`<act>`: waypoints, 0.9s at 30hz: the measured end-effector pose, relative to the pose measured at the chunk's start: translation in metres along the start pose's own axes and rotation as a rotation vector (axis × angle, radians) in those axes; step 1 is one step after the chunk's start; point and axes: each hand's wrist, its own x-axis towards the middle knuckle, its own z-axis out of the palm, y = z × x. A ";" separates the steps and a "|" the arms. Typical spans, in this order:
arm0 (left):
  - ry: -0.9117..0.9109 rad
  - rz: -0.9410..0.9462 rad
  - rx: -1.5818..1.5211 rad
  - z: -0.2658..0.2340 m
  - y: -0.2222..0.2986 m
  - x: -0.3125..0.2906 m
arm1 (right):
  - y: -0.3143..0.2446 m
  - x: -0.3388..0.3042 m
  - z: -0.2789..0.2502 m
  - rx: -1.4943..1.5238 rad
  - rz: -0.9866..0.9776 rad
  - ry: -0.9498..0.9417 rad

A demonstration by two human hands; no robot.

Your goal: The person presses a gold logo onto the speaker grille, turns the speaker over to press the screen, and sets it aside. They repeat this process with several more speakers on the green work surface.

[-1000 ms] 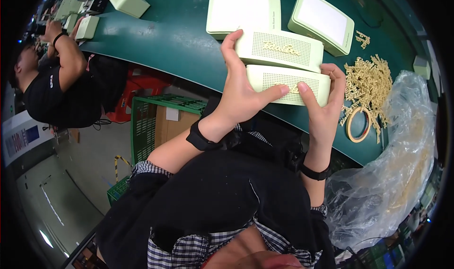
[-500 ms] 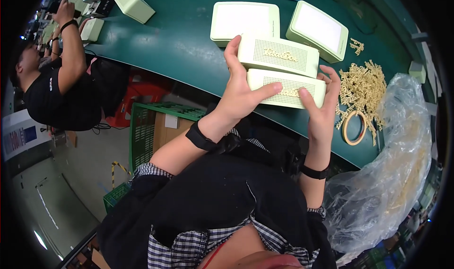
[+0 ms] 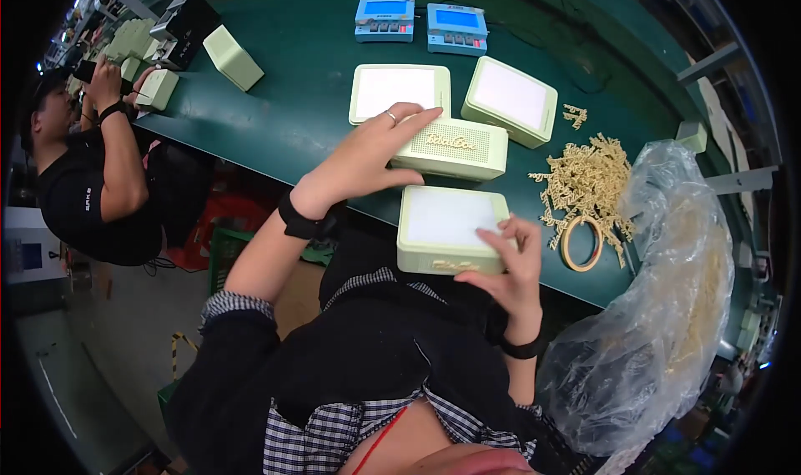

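A pale green box with a perforated front and a raised script emblem (image 3: pixel 465 155) stands near the table's edge. My left hand (image 3: pixel 367 154) spans its left end, fingers along the back edge and thumb by the front lower edge. Closer to me is a second pale green box with a white panel (image 3: pixel 446 216) facing up and an emblem on its near side. My right hand (image 3: pixel 513 266) grips its right end, fingertips on the panel and thumb beneath the near edge. Behind them lie two more such boxes, white panels up, one at left (image 3: pixel 392 89), one at right (image 3: pixel 513 99).
To the right lie a pile of cream script emblems (image 3: pixel 588 179), a tape roll (image 3: pixel 566 245) and a clear plastic bag (image 3: pixel 659 341). Two blue devices with screens (image 3: pixel 456 26) stand at the back. Another box (image 3: pixel 235 62) sits far left, near a co-worker in black (image 3: pixel 92 174).
The two boxes I held together are now apart. The nearer one has been tipped panel-up in my right hand and moved toward me; my left hand stays at the other. The view has shifted.
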 end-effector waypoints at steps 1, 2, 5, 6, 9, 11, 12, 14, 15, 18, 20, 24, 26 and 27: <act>0.014 0.009 0.038 0.000 -0.001 0.000 | 0.005 -0.010 0.006 -0.073 -0.052 -0.012; 0.028 0.015 0.075 0.001 -0.003 -0.001 | 0.012 -0.018 0.012 -0.144 -0.103 -0.026; 0.132 0.132 0.227 0.001 -0.017 -0.019 | 0.037 -0.035 0.028 -0.299 -0.148 0.024; 0.230 0.226 0.356 -0.001 -0.024 -0.035 | 0.040 -0.036 0.031 -0.365 -0.175 0.044; 0.292 0.186 0.512 -0.011 -0.053 -0.087 | 0.021 -0.019 0.019 -0.326 -0.084 -0.023; 0.349 0.149 0.628 -0.015 -0.071 -0.118 | 0.003 0.005 0.008 -0.287 -0.056 -0.072; 0.377 0.127 0.689 -0.017 -0.076 -0.131 | -0.008 0.023 0.001 -0.349 -0.016 -0.146; 0.268 0.064 0.639 -0.030 -0.065 -0.129 | -0.016 0.046 0.000 -0.399 0.008 -0.230; 0.164 0.017 0.575 -0.039 -0.058 -0.121 | -0.016 0.056 0.000 -0.412 -0.034 -0.339; 0.061 -0.019 0.506 -0.061 -0.051 -0.090 | -0.016 0.075 0.003 -0.435 -0.142 -0.555; 0.059 -0.007 0.496 -0.071 -0.053 -0.076 | -0.020 0.082 0.004 -0.416 -0.087 -0.638; -0.216 -0.004 0.289 -0.076 -0.060 -0.052 | -0.019 0.087 0.005 -0.394 -0.073 -0.662; -0.272 -0.033 0.311 -0.077 -0.059 -0.044 | -0.017 0.087 0.005 -0.388 -0.069 -0.647; -0.304 -0.044 0.321 -0.076 -0.059 -0.040 | -0.016 0.088 0.006 -0.373 -0.070 -0.644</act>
